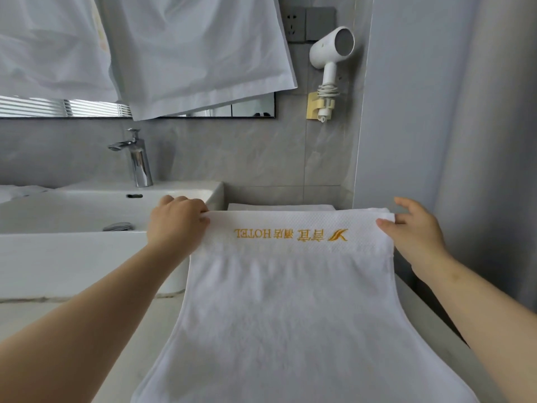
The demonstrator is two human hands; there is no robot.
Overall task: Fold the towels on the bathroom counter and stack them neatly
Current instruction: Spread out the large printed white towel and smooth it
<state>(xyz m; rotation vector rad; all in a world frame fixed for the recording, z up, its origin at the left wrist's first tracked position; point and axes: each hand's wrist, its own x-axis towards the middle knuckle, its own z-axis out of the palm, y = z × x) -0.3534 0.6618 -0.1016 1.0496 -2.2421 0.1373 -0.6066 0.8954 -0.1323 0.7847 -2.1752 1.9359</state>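
The white terry towel with a gold embroidered hotel logo (290,301) lies with its long axis running from the far hem, held between the two hands, back toward the person, where its near end passes out of view at the bottom edge. The logo band sits just behind the held hem and reads upside down from this side. The left hand (177,222) pinches the left far corner, fingers curled over the hem; the right hand (412,228) pinches the right far corner between thumb and fingers, the remaining fingers relaxed. Both grips sit level, with the hem taut between them. The whole free length therefore lies on the near side of the grips, so the fold likely depends on carrying this hem along that axis. Just beyond the grips lies a folded white towel (280,207) on the pale counter (87,330). Left of the left grip stands the white rectangular basin (72,257) with a chrome tap (136,158).
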